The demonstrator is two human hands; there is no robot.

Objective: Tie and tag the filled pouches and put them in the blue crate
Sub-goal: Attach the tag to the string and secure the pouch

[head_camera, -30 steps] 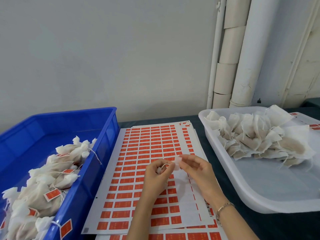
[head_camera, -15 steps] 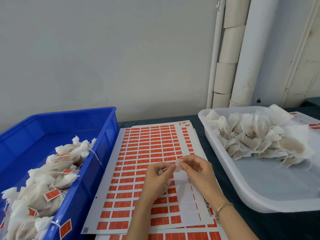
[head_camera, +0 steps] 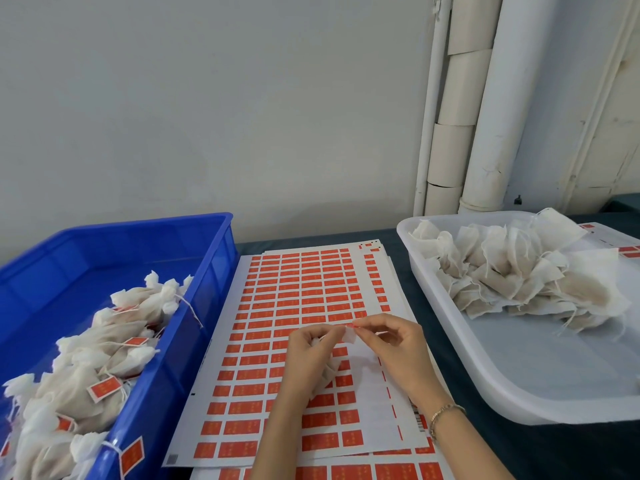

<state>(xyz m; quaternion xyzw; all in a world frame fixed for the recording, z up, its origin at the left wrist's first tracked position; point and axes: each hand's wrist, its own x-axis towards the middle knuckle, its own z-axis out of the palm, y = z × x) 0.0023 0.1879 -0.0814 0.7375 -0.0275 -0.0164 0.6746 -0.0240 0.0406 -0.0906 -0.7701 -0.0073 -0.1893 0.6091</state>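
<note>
Over sticker sheets (head_camera: 294, 306), crumpled pouch (head_camera: 325, 375), white tag (head_camera: 349, 337)

I have a single wide-angle head-worn view, facing forward and down, close over the dark flat tabletop (head_camera: 571, 452), plain grey wall (head_camera: 207, 98) beyond.

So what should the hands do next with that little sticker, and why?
Probably press the tag shut on the pouch: the right hand pinches the tag beside the left hand gripping the pouch, and tagged pouches lie in the blue crate.
</note>
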